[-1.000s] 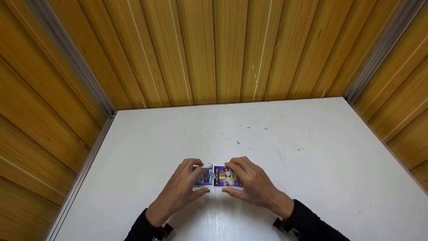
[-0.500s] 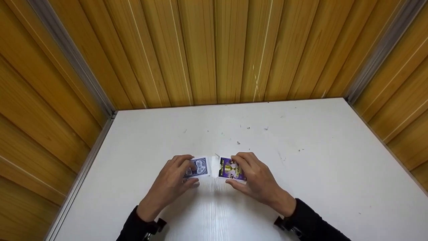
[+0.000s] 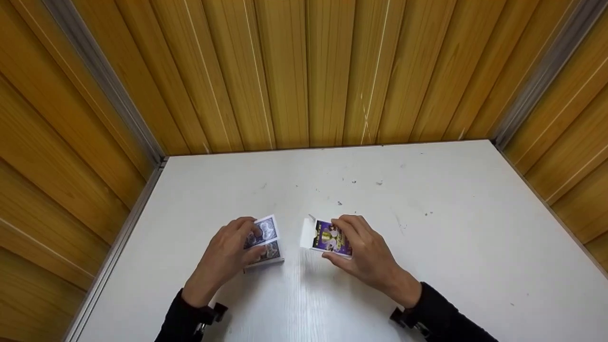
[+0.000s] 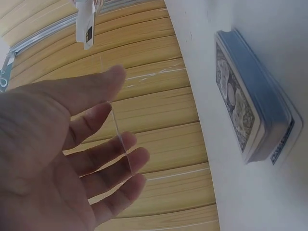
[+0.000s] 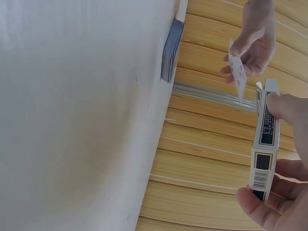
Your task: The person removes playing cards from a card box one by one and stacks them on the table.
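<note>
My left hand (image 3: 221,251) pinches a playing card (image 3: 267,229) with a blue-patterned back, held above the table. In the left wrist view the card (image 4: 119,130) appears edge-on between thumb and fingers. Apart from it, a deck of playing cards (image 3: 272,251) lies on the table beneath that hand; the deck (image 4: 240,96) is stacked, its bottom cards slightly offset. With thumb and fingers on opposite edges, my right hand (image 3: 368,251) grips a purple card box (image 3: 332,237). White flaps stand out from the box's left end. In the right wrist view the box (image 5: 263,144) shows a barcode.
A white tabletop (image 3: 304,299) with small dark marks lies under everything. Yellow wood-look panels (image 3: 304,71) rise behind and at both sides, with grey metal posts (image 3: 114,90) at the corners.
The deck has come out of the box and now lies on the table. My left hand has moved left, holding one card above it. The right hand and box shifted slightly up.
</note>
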`<state>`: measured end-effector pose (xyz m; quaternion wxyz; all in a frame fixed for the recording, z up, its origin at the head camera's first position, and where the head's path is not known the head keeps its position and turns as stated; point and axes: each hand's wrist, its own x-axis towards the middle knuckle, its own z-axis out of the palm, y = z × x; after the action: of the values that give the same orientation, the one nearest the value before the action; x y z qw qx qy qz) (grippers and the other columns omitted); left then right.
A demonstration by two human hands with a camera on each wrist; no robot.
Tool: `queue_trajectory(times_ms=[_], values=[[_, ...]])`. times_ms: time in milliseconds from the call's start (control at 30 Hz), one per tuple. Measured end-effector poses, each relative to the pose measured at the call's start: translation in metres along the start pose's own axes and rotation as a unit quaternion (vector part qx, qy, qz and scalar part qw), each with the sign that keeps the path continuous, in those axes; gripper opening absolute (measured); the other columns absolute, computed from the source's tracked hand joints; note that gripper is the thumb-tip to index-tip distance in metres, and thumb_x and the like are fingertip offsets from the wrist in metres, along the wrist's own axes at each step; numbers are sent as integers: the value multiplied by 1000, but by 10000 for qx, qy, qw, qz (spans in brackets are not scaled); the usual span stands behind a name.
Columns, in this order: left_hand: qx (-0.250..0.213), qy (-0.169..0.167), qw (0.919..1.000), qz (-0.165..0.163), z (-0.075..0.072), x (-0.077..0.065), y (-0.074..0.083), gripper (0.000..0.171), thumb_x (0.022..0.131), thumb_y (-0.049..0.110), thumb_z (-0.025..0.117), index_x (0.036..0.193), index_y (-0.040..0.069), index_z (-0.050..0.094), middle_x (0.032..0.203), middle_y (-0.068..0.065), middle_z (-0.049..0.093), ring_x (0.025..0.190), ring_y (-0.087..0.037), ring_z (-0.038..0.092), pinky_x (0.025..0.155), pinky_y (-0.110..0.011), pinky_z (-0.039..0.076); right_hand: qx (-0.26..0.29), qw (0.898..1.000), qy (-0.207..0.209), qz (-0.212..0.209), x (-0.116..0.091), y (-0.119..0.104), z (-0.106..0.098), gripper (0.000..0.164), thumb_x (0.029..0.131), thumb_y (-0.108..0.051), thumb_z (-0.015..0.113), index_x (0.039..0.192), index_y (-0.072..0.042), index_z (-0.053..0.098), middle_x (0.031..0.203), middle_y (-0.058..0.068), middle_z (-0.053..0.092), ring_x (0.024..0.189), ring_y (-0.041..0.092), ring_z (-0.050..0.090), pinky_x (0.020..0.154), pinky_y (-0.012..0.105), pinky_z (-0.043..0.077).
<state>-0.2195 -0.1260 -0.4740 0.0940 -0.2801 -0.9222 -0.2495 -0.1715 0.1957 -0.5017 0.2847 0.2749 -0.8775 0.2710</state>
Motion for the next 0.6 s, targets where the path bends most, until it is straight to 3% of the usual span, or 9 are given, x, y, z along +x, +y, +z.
queue_trajectory(times_ms=[167, 400, 600], values=[[-26, -421, 9979, -482, 4, 0, -7, 35, 77, 15, 92, 94, 14, 61, 114, -9, 70, 85, -18, 58, 73, -37, 52, -18, 10000, -9, 31, -1, 0, 1, 69, 79, -37, 91, 129, 2, 62, 123, 9, 59, 105, 18, 56, 70, 28, 53], [54, -572, 9980, -270, 16, -2, -14, 36, 75, 16, 94, 94, 12, 64, 100, -3, 69, 77, -11, 55, 65, -30, 49, -77, 9999, -86, 79, -1, 1, 1, 69, 80, -38, 90, 129, 1, 62, 122, 10, 58, 107, 19, 56, 70, 28, 53], [-41, -945, 9946, -420, 24, -3, -16, 34, 76, 15, 93, 96, 12, 65, 91, 3, 65, 79, -11, 54, 68, -31, 48, -72, 9998, -149, 115, -2, 2, 2, 69, 80, -37, 90, 130, 1, 62, 122, 9, 58, 106, 18, 55, 69, 27, 52]])
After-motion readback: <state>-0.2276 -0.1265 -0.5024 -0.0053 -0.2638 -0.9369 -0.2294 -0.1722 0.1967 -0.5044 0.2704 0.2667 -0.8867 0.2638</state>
